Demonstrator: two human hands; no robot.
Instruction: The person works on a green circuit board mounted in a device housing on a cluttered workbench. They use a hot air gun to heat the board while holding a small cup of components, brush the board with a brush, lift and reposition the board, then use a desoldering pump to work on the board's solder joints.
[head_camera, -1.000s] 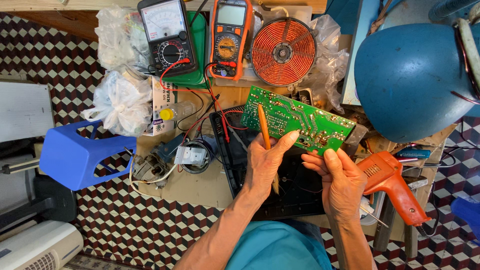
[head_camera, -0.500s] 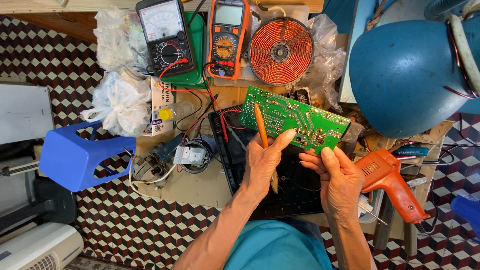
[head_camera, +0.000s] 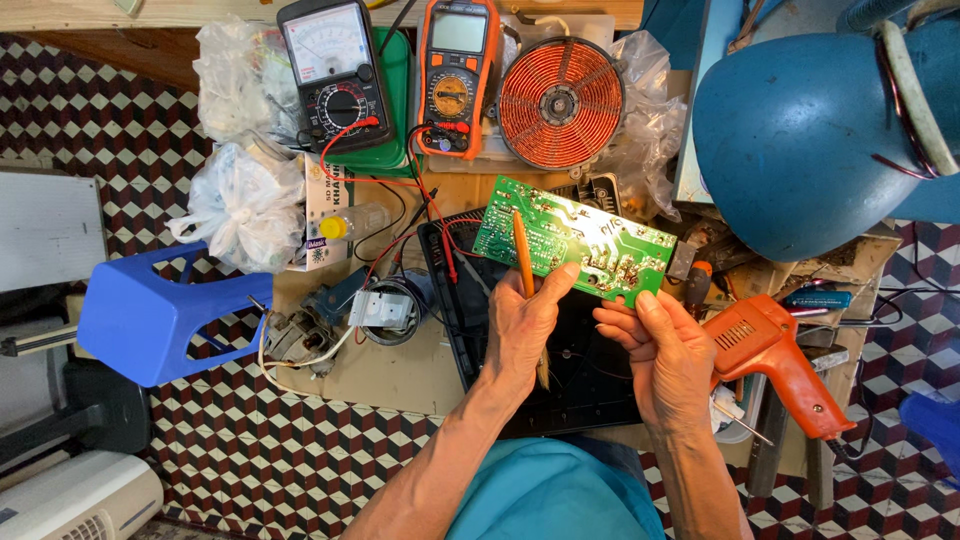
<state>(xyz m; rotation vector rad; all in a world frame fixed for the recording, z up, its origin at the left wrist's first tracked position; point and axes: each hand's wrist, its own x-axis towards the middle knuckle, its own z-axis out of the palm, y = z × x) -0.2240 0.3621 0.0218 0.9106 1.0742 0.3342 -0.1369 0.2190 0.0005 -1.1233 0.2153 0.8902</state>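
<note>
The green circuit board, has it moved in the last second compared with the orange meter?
No. The green circuit board sits just below the orange meter, as before.

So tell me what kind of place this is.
Most likely an electronics repair bench. Two multimeters, one black and one orange, lie at the top beside a copper coil. The left hand and right hand hold a green circuit board, with an orange soldering gun nearby.

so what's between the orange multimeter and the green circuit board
In the head view, red and black test leads trail over bare wooden bench between the orange multimeter and green circuit board.
</note>
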